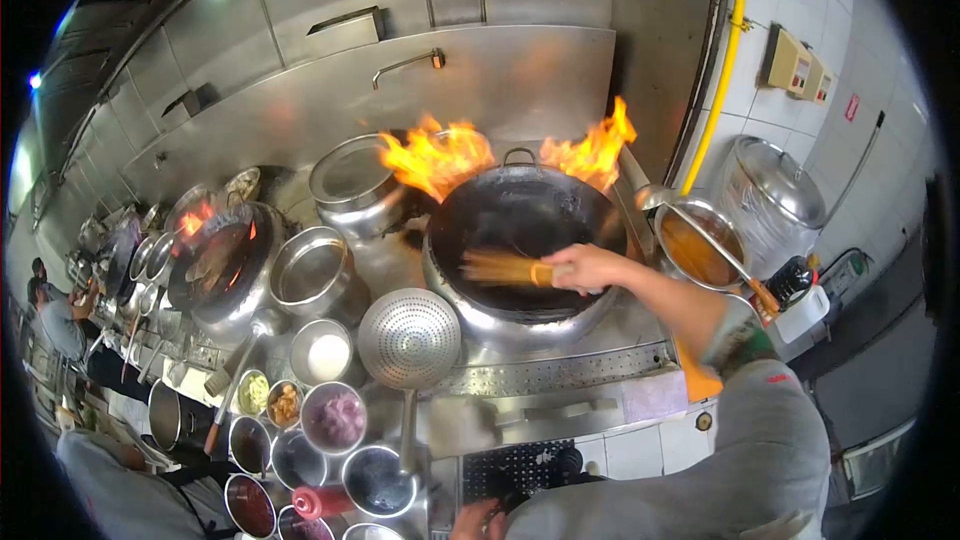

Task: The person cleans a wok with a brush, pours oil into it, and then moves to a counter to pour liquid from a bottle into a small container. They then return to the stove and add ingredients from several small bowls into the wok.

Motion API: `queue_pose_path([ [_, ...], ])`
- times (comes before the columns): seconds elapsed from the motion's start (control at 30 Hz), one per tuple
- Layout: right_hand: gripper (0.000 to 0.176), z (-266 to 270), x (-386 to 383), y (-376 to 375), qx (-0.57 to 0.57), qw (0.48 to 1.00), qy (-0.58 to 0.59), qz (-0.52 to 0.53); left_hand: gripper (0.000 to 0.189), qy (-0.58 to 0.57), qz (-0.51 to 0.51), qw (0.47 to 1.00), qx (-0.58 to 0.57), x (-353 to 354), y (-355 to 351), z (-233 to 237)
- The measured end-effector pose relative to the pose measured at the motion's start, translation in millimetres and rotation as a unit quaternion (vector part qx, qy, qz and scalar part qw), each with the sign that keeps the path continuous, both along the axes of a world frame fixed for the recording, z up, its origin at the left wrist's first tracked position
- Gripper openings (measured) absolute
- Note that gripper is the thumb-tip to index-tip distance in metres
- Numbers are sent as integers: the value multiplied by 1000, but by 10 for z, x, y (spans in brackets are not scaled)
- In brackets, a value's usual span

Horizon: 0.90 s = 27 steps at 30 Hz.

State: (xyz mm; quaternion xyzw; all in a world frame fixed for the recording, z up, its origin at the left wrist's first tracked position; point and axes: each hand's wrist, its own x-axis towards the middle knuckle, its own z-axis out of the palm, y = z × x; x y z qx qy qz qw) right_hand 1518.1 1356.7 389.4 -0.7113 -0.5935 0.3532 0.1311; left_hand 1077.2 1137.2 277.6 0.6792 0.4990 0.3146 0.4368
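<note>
My right hand [583, 269] is closed around a bamboo wok brush [502, 268], whose bristles are smeared by motion. The brush is over the inside of a large black wok [530, 202], near its front wall. A loop handle stands up at the wok's back rim, and the wok sits on a metal ring. Flames [440, 158] rise behind it on both sides. Low at the bottom edge, my left hand [480, 520] is partly cut off beside my body, and its fingers do not show clearly. A perforated strainer [409, 338] lies left of the wok.
A ladle [720, 243] rests across a pot of brown liquid [690, 250] at right. Left stand metal pots [312, 268], bowls of ingredients [334, 418] and a red bottle [318, 502]. Another wok [213, 270] has flames. A co-worker's sleeve [110, 470] is at lower left.
</note>
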Motion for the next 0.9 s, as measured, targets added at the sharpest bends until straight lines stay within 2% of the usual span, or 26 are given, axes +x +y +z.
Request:
queue_pose_path([
  [0.03, 54, 139, 86, -122, -19, 998, 49, 19, 20, -40, 27, 999, -3, -6, 20, -46],
  [0.07, 52, 208, 330, -176, -28, 996, 80, 21, 20, -39, 26, 999, -2, -33, -3, -61],
  [0.1, 53, 210, 697, -157, -86, 996, -3, 0, 20, 9, 20, 1000, -19, -49, -21, 98],
  [0.13, 51, 472, 747, -199, -113, 984, -131, -33, 19, 56, 14, 998, -34, -77, -21, 235],
  [0.17, 39, 230, 1131, -101, 56, 955, -289, 34, 19, 55, -8, 998, -18, -91, 6, 306],
  [0.2, 39, -84, 1432, 15, 59, 954, -291, 33, 19, 54, -8, 998, -15, -94, 12, 242],
  [0.23, 34, -44, 1222, 79, 119, 904, -391, -124, 20, 30, -5, 999, 31, -105, -17, 122],
  [0.27, 30, 23, 1033, 161, 179, 816, -476, -276, 21, 3, -1, 997, 80, -89, 1, 19],
  [0.33, 34, -261, 934, 420, 153, 868, -403, -247, 22, 10, -26, 998, 56, -63, 52, -81],
  [0.37, 37, -304, 718, 460, 93, 915, -337, -200, 23, 20, -52, 998, 29, -63, 65, -93],
  [0.4, 40, -287, 368, 497, 63, 929, -341, -128, 23, 21, -57, 998, 31, -47, 92, -53],
  [0.43, 43, -491, 233, 469, 162, 946, -279, -31, 23, 2, -62, 998, 27, -16, 135, 14],
  [0.47, 46, -513, 67, 431, 255, 941, -210, 69, 24, -17, -65, 998, 21, -9, 159, 56],
  [0.5, 50, -430, 59, 340, 143, 987, -75, 17, 24, -16, -64, 998, 23, -42, 161, 37],
  [0.53, 54, -178, -29, 220, 26, 997, 62, -34, 24, -13, -58, 998, 21, -82, 144, -8],
  [0.57, 53, -112, 237, 164, -11, 997, 71, -23, 23, -8, -53, 998, 16, -116, 108, -23],
  [0.6, 49, -72, 498, 131, -18, 999, -18, -39, 23, -5, -53, 998, 17, -149, 70, 47],
  [0.63, 46, -252, 899, 188, 34, 985, -165, -32, 23, 9, -32, 998, 44, -165, 48, 150],
  [0.67, 29, -370, 1176, 252, 64, 919, -382, -80, 22, 21, -11, 997, 72, -169, 52, 202],
  [0.7, 24, -64, 924, 142, 122, 886, -386, -225, 22, 21, -10, 997, 76, -192, 51, 163],
  [0.73, 24, -26, 855, 257, 127, 886, -386, -226, 22, 32, -14, 995, 89, -220, 35, 89],
  [0.8, 27, -82, 793, 494, 237, 874, -313, -286, 21, 47, -19, 994, 101, -207, 56, 103],
  [0.87, 27, -555, 750, 951, 226, 913, -241, -240, 19, 68, -49, 995, 62, -153, 102, 259],
  [0.9, 32, -723, 584, 1017, 291, 920, -232, -127, 19, 70, -51, 994, 66, -122, 121, 272],
])
